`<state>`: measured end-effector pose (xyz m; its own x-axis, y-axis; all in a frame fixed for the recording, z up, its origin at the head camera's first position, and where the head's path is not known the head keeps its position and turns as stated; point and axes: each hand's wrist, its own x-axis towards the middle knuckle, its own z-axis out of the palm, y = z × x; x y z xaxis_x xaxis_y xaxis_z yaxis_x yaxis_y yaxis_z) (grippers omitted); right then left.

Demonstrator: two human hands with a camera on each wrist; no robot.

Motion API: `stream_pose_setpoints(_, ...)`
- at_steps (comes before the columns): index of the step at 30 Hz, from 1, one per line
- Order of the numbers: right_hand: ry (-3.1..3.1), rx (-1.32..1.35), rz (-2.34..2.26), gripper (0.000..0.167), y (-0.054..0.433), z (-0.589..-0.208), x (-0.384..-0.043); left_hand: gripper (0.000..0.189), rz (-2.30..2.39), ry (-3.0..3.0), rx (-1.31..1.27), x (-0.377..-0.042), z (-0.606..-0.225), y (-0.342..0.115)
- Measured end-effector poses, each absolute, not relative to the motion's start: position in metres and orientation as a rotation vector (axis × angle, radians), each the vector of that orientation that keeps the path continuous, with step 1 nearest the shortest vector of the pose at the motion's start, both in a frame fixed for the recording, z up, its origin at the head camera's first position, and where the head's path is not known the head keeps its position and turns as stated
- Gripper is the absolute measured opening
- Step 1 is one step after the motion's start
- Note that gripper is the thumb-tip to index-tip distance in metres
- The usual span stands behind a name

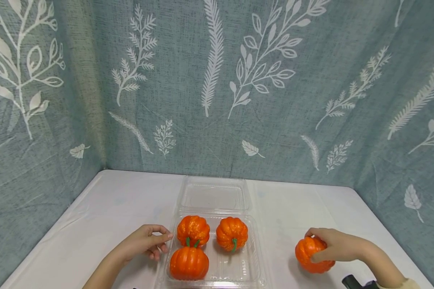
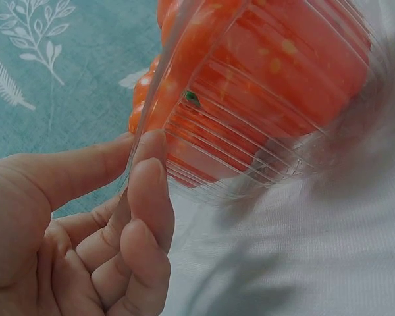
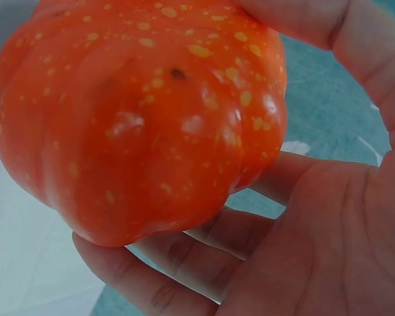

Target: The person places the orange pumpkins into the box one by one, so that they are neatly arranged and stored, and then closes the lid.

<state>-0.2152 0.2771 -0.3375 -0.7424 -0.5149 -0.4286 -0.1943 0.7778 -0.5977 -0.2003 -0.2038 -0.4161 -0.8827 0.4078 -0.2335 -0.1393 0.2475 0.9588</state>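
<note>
A clear plastic clamshell box (image 1: 251,263) sits in the middle of the table, its lid (image 1: 215,194) folded back flat behind it. Inside are three orange toy pumpkins with green stems: one at the back left (image 1: 192,228), one at the back right (image 1: 232,233) and one at the front left (image 1: 189,263). My left hand (image 1: 142,244) pinches the box's left rim (image 2: 151,99) between thumb and fingers. To the right of the box, my right hand (image 1: 341,245) grips a fourth pumpkin (image 3: 145,125), thumb and fingers around its sides. Whether it touches the table cannot be told.
A white cloth covers the table (image 1: 119,200). Grey-green curtains (image 1: 188,136) with white leaf prints hang behind it and along both sides. A black object (image 1: 352,282) shows by the right wrist at the lower edge of the head view.
</note>
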Motion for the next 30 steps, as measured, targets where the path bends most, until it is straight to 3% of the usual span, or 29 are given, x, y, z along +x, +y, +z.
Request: stream_pose_setpoints(30,2.471,-0.766,-0.614,0.037,0.218,-0.307,-0.197,0.033,1.690,2.083,0.241,-0.198,-0.412,-0.204)
